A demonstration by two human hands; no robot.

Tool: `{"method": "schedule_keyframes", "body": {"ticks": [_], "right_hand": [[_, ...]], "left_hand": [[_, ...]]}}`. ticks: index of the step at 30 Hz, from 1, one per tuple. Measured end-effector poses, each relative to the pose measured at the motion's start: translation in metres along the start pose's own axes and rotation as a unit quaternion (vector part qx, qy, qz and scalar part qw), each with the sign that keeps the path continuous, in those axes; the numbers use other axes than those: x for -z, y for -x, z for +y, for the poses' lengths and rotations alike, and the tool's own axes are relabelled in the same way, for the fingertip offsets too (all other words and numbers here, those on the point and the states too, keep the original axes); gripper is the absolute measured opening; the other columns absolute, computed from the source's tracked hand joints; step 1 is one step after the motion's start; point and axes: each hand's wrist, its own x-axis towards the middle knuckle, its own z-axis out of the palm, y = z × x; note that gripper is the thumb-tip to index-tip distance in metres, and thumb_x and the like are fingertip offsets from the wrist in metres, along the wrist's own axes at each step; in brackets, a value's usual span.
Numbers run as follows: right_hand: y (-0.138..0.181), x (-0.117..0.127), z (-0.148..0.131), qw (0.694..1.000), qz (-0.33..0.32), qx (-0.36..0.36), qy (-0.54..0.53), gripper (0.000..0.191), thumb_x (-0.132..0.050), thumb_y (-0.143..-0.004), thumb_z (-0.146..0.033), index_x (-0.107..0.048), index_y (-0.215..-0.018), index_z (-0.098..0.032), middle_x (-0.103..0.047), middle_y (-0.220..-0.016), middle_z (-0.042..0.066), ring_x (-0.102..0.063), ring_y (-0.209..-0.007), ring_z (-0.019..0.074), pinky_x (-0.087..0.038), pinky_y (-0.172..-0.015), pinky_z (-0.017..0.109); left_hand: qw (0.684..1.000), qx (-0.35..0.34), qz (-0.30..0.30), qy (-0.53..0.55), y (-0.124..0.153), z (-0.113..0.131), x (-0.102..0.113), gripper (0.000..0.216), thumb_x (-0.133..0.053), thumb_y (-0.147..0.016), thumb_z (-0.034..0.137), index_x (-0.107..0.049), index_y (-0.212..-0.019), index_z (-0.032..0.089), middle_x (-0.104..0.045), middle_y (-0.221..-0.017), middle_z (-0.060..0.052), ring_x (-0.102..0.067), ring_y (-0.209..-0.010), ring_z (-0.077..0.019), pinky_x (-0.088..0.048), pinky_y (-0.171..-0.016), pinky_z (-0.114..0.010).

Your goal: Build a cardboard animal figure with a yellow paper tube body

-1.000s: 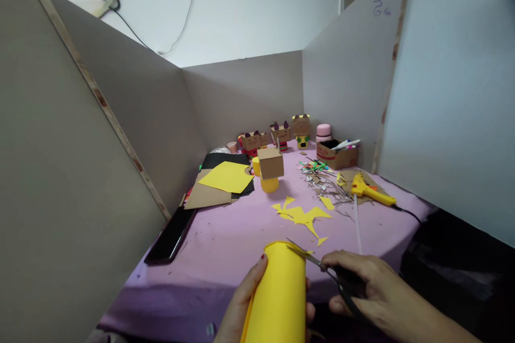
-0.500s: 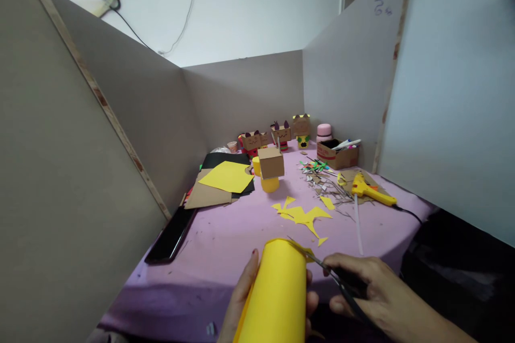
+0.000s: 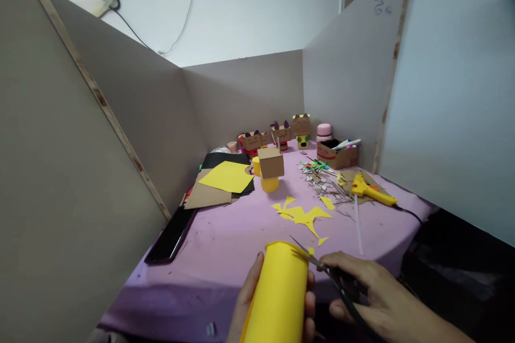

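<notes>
A yellow paper tube (image 3: 279,300) stands tilted at the near edge of the table, with my left hand (image 3: 248,292) wrapped round it from behind; fingertips show on both its sides. My right hand (image 3: 362,284) grips black-handled scissors (image 3: 336,273). Their blades are parted at the tube's upper right rim, one blade lying across its yellow side. By the blades a small yellow scrap (image 3: 311,251) shows. Beyond the tube lie larger yellow paper offcuts (image 3: 303,215). Further back stands a cardboard box figure (image 3: 271,163) on a yellow round base.
At left are a phone (image 3: 171,236), cardboard and a yellow sheet (image 3: 227,176). On the right lie a yellow glue gun (image 3: 372,191), with its cord, and paper scraps (image 3: 322,179). A pen box (image 3: 338,155) and finished-looking box figures (image 3: 280,134) stand behind. Grey partitions surround the table.
The scissor blades have opened wider at the tube's rim. The yellow flap by the blades now shows as a smaller scrap. The tube has shifted slightly.
</notes>
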Motion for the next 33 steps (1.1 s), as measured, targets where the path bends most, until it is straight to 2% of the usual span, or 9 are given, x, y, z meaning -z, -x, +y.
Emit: {"method": "schedule_keyframes", "body": {"ticks": [5, 8, 12, 16, 19, 26, 33], "right_hand": [[0.000, 0.001, 0.002, 0.999, -0.012, -0.001, 0.040, 0.042, -0.064, -0.078, -0.040, -0.060, -0.117, -0.024, -0.067, -0.110, 0.007, -0.062, -0.100, 0.0251, -0.048, -0.086, 0.032], [-0.001, 0.002, 0.000, 1.000, -0.017, 0.005, 0.025, 0.044, -0.064, -0.078, -0.040, -0.060, -0.118, -0.023, -0.065, -0.118, 0.009, -0.060, -0.106, 0.0263, -0.048, -0.087, 0.032], [-0.001, 0.001, -0.002, 0.999, -0.019, 0.030, -0.011, 0.041, -0.065, -0.078, -0.038, -0.061, -0.117, -0.026, -0.068, -0.110, 0.006, -0.062, -0.098, 0.0239, -0.049, -0.081, 0.029], [-0.002, -0.001, 0.000, 0.999, -0.010, 0.039, -0.015, 0.039, -0.066, -0.077, -0.035, -0.062, -0.115, -0.027, -0.068, -0.099, 0.004, -0.062, -0.093, 0.0224, -0.048, -0.081, 0.029], [-0.003, -0.003, 0.001, 0.999, -0.005, 0.033, -0.020, 0.034, -0.067, -0.076, -0.038, -0.065, -0.108, -0.025, -0.069, -0.093, 0.003, -0.062, -0.084, 0.0212, -0.048, -0.076, 0.027], [-0.002, -0.007, 0.001, 0.999, -0.007, 0.010, -0.034, 0.026, -0.067, -0.076, -0.042, -0.068, -0.092, -0.022, -0.067, -0.077, -0.001, -0.058, -0.068, 0.0163, -0.044, -0.060, 0.021], [-0.002, -0.005, -0.003, 0.998, -0.036, -0.003, -0.054, 0.023, -0.062, -0.080, -0.042, -0.068, -0.086, -0.021, -0.064, -0.066, -0.004, -0.056, -0.060, 0.0135, -0.042, -0.054, 0.019]], "left_hand": [[1.000, -0.005, 0.009, -0.003, 0.000, -0.001, -0.001, 0.058, -0.071, -0.072, 0.043, -0.060, -0.108, -0.001, -0.072, -0.102, -0.014, -0.070, -0.087, -0.0242, -0.051, -0.079, -0.031], [0.999, -0.017, 0.020, -0.018, 0.002, -0.003, -0.003, 0.060, -0.071, -0.071, 0.045, -0.061, -0.108, 0.000, -0.072, -0.101, -0.014, -0.070, -0.086, -0.0246, -0.052, -0.078, -0.032], [0.998, -0.030, 0.046, -0.031, 0.004, -0.004, -0.007, 0.061, -0.069, -0.072, 0.048, -0.061, -0.109, 0.000, -0.073, -0.100, -0.014, -0.071, -0.085, -0.0246, -0.052, -0.077, -0.032], [0.999, -0.034, 0.036, -0.010, 0.004, -0.006, -0.012, 0.055, -0.070, -0.073, 0.042, -0.060, -0.108, 0.001, -0.073, -0.101, -0.012, -0.070, -0.085, -0.0227, -0.051, -0.076, -0.030], [0.999, -0.035, 0.028, 0.002, 0.003, -0.006, -0.011, 0.056, -0.069, -0.073, 0.041, -0.059, -0.108, -0.001, -0.073, -0.099, -0.014, -0.070, -0.085, -0.0228, -0.050, -0.077, -0.029], [0.999, -0.026, 0.017, 0.037, -0.001, -0.002, 0.001, 0.064, -0.054, -0.079, 0.053, -0.053, -0.114, 0.000, -0.073, -0.098, -0.015, -0.070, -0.086, -0.0248, -0.050, -0.076, -0.032], [0.999, -0.038, 0.030, -0.001, 0.000, -0.001, -0.002, 0.058, -0.061, -0.077, 0.049, -0.058, -0.109, 0.002, -0.074, -0.094, -0.015, -0.071, -0.085, -0.0216, -0.051, -0.076, -0.029]]}}
